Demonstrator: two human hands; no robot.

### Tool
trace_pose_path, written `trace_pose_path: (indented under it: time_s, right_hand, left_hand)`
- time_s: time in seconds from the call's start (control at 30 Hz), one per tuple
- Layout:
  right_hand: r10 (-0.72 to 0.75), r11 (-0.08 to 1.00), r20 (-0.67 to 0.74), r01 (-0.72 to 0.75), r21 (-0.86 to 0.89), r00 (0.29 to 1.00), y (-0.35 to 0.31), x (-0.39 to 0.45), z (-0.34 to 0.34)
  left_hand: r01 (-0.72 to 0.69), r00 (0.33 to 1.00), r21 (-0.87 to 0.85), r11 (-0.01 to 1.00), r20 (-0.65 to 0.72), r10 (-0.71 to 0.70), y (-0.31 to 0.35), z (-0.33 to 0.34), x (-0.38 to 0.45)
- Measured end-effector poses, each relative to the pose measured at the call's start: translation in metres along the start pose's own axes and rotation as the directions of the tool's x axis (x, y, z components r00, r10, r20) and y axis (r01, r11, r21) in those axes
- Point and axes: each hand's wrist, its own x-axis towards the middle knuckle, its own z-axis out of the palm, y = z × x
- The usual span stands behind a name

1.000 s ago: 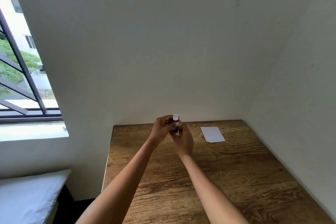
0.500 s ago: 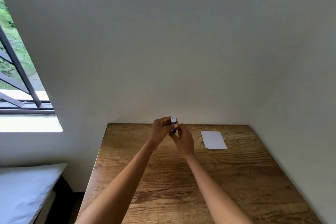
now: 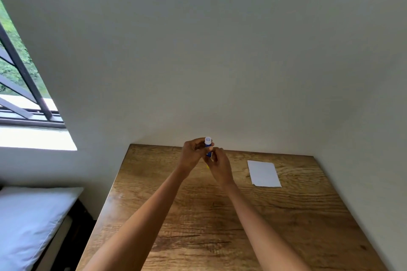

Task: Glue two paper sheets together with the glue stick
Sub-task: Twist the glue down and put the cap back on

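Note:
Both hands meet above the far middle of the wooden table [image 3: 275,215]. Between them stands a blue glue stick [image 3: 208,145], upright, its pale round top showing above my fingers. My left hand [image 3: 193,154] wraps its upper body. My right hand [image 3: 219,166] grips its lower end from below; a speck of yellow shows under my fingers. White paper [image 3: 263,173] lies flat on the table to the right of my hands, untouched. It looks like one rectangle; whether it is one sheet or two stacked, I cannot tell.
White walls close the table in at the back and on the right. A window [image 3: 19,86] with dark bars is at the far left. A white pillow [image 3: 28,222] lies low on the left beside the table's edge.
The view has shifted right, so the window shows less. My hands stay together on the glue stick at the same spot; my fingers have shifted slightly around it.

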Motion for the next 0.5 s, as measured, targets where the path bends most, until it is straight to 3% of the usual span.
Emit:
trace_pose_path:
  time_s: [0.13, 0.27, 0.37, 0.5]
  right_hand:
    - [-0.005, 1.0, 0.068, 0.003, 0.024, 0.998, 0.009, 0.004, -0.003]
    - [-0.033, 0.979, -0.115, 0.009, -0.203, 0.993, 0.013, 0.008, 0.002]
    - [-0.01, 0.987, -0.199, -0.022, -0.158, 0.98, 0.013, 0.011, 0.006]
    - [-0.018, 1.0, -0.044, 0.017, -0.01, 0.999, 0.017, 0.017, 0.005]
  left_hand:
    - [0.006, 1.0, 0.006, 1.0, 0.0, -0.006, -0.002, 0.0, 0.007]
    - [-0.005, 0.998, 0.025, 1.0, -0.064, 0.006, -0.006, 0.01, 0.006]
    - [-0.046, 0.996, 0.077, 0.996, -0.071, 0.051, -0.009, 0.016, 0.006]
    - [-0.05, 0.996, 0.055, 0.997, -0.068, 0.054, -0.012, 0.01, 0.009]
